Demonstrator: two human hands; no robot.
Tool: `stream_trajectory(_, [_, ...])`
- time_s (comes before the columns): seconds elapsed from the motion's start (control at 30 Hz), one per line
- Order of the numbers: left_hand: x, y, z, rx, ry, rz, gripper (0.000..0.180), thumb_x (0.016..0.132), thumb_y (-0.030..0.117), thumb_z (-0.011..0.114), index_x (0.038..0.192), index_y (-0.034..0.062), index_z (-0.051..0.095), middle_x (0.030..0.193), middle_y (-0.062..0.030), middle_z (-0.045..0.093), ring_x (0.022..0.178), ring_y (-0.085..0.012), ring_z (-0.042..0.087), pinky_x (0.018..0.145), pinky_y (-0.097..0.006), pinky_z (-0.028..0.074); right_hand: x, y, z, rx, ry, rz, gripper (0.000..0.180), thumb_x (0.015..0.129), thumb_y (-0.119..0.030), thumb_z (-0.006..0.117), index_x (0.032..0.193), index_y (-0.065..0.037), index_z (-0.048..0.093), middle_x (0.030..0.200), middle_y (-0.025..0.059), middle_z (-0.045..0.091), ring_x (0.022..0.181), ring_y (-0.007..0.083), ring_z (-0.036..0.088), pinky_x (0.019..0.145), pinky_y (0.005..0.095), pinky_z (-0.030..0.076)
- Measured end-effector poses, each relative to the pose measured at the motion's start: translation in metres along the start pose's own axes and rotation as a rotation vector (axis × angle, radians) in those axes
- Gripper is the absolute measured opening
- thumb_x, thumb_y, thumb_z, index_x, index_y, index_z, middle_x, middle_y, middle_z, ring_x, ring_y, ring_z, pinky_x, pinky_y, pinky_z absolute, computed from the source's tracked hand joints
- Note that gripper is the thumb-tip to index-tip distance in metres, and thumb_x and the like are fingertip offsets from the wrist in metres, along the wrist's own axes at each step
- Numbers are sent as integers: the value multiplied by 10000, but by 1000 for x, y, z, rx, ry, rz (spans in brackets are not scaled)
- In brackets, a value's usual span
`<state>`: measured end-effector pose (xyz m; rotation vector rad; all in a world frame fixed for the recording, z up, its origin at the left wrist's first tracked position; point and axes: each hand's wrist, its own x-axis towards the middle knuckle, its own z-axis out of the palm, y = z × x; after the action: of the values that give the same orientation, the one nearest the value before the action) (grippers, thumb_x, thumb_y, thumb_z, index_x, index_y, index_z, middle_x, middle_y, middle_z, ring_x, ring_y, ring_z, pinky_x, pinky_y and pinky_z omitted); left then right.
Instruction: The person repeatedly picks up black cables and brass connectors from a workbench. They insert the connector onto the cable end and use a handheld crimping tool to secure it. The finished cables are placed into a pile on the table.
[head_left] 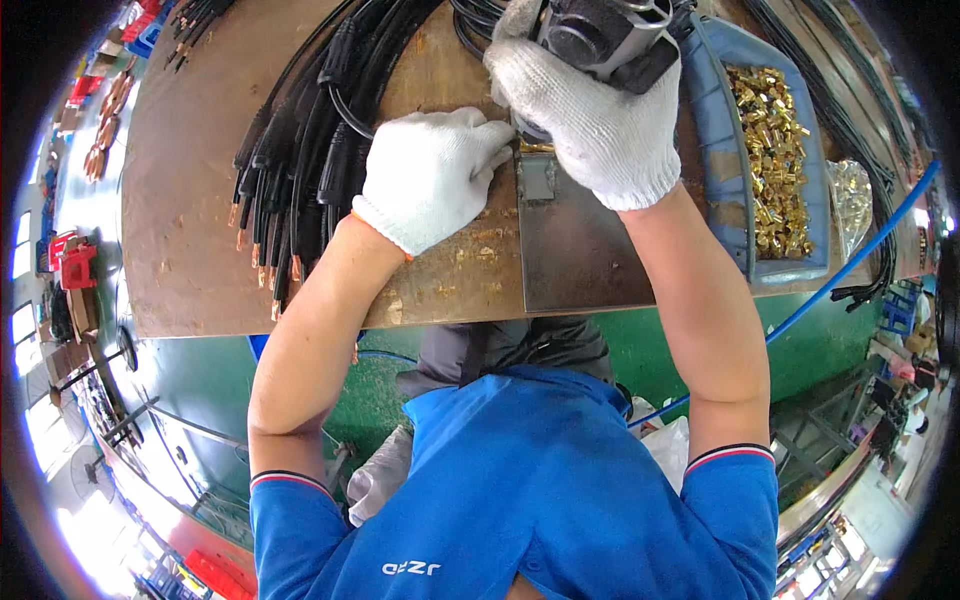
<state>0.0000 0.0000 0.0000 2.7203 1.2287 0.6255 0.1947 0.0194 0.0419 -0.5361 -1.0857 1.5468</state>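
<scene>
My right hand (pixel 600 125), in a white knit glove, is closed around a black and silver power tool (pixel 600 38) at the top middle. The tool's lower end is mostly hidden behind the glove. My left hand (pixel 432 175), gloved too, rests just left of it, its fingers curled and pressed together near a small brass-coloured piece (pixel 536 147). What those fingertips pinch, if anything, cannot be seen. Below the brass piece lies a dark metal plate (pixel 580 250) on the worktable. Beside my left hand fans a bundle of black cables (pixel 300 180) with bare copper ends.
A blue-grey bin (pixel 722 130) of brass fittings (pixel 770 160) stands to the right. A clear plastic bag (pixel 850 205) and more black cables (pixel 872 140) lie beyond it. A blue hose (pixel 860 255) crosses the right side. The table's near edge (pixel 450 322) runs in front of me.
</scene>
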Motion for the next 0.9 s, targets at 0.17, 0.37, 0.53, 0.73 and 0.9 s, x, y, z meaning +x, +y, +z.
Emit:
stream_trajectory(0.17, [-1, -1, 1, 26, 5, 23, 188, 862, 144, 683, 1018, 155, 788, 847, -90, 707, 754, -338, 727, 690, -455, 582, -3, 5, 8, 78, 26, -59, 196, 961, -124, 694, 1133, -37, 658, 984, 97, 733, 835, 201, 712, 758, 319, 590])
stream_trajectory(0.37, [0, -1, 2, -14, -23, -14, 205, 921, 195, 675, 1078, 163, 803, 889, -102, 729, 781, -353, 738, 708, -466, 586, -5, 21, -30, -574, 1, -350, 232, 914, -16, 849, 1139, -5, 793, 1061, 60, 819, 970, 133, 786, 811, 268, 633])
stream_trajectory(0.53, [0, 0, 1, -38, -56, -50, 204, 938, 206, 719, 1114, 141, 798, 965, -137, 753, 837, -382, 736, 756, -469, 591, 6, -1, -7, -487, 34, -403, 173, 947, -88, 776, 1097, -8, 746, 965, 72, 779, 822, 158, 755, 749, 311, 630])
stream_trajectory(0.73, [3, 4, -27, -39, -80, -18, 231, 962, 206, 710, 1163, 117, 780, 934, -144, 722, 866, -382, 729, 771, -467, 581, -16, -98, -24, -433, 130, -133, 326, 993, -174, 636, 1244, 34, 640, 1030, 136, 737, 775, 227, 727, 689, 367, 636])
stream_trajectory(0.9, [14, 23, -61, -183, -72, -44, 245, 942, 185, 733, 1169, 115, 793, 880, -156, 691, 833, -375, 710, 744, -453, 559, -26, -176, -94, -469, 610, -313, 213, 945, -253, 807, 1005, -61, 736, 820, 45, 736, 666, 171, 702, 643, 344, 597])
